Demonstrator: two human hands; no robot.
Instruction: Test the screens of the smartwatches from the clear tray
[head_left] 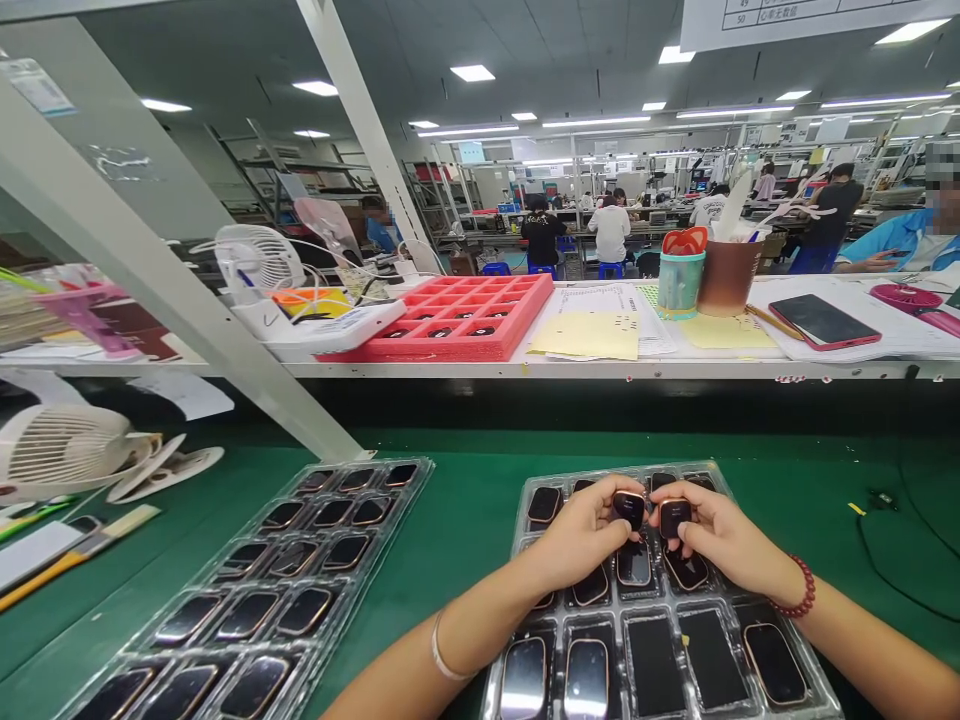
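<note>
My left hand point(596, 530) pinches a smartwatch point(628, 509) with a dark screen and gold rim between thumb and fingers. Close beside it, my right hand point(705, 530) grips a second smartwatch point(674, 517) of the same look. Both are held over a clear plastic tray point(621, 612) on the green bench. Several watch bodies lie face up in its pockets, and two front pockets point(654, 668) hold no watch. My hands and forearms hide part of the tray.
Another clear tray point(300, 625) full of watch bodies lies on the left. A white fan point(67, 450) stands at far left. The shelf ahead carries a red compartment box point(517, 310), a brown cup point(726, 280) and a phone point(825, 320). A black cable point(889, 570) lies at right.
</note>
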